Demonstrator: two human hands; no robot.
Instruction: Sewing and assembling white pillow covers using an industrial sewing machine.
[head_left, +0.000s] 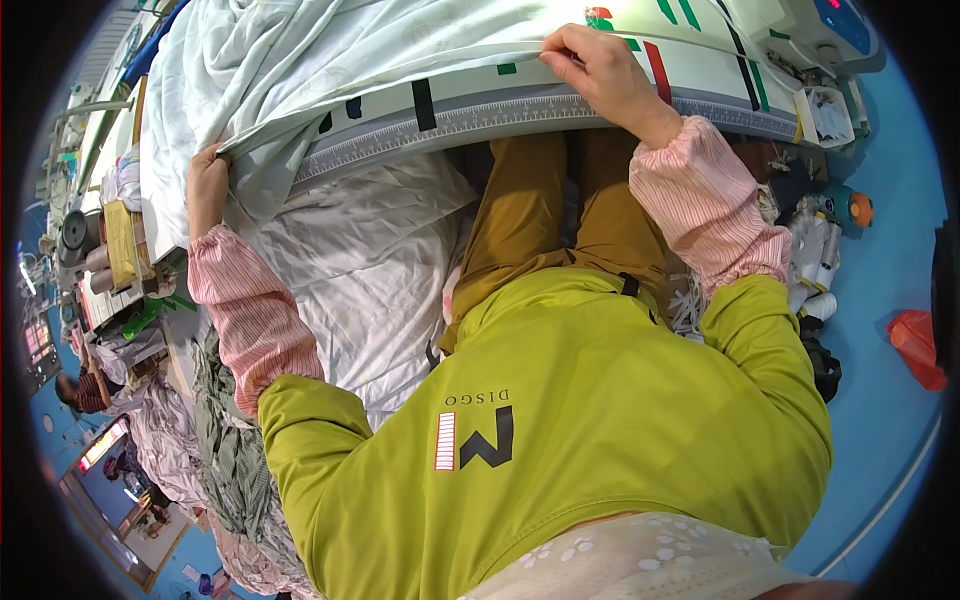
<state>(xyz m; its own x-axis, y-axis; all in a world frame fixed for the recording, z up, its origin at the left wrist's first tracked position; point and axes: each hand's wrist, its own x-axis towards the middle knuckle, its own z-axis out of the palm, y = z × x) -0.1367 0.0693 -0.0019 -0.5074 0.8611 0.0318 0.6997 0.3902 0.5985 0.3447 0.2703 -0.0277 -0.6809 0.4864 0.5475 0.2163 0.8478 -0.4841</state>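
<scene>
White table (700, 65) beneath, pink-sleeved forearms (700, 190) spread wide, both hands (208, 188) (605, 82) pinching the edge of pale fabric (300, 45).

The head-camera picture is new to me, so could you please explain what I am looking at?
There is no robot here: a person is working with two bare hands. The picture comes from a wide fisheye camera worn on that person's head, looking down, which is why straight edges bend. A pale cloth lies gathered on the white table, and a grey measuring strip runs along the near edge. The left hand and right hand grip the cloth's near edge, which stretches between them.
</scene>
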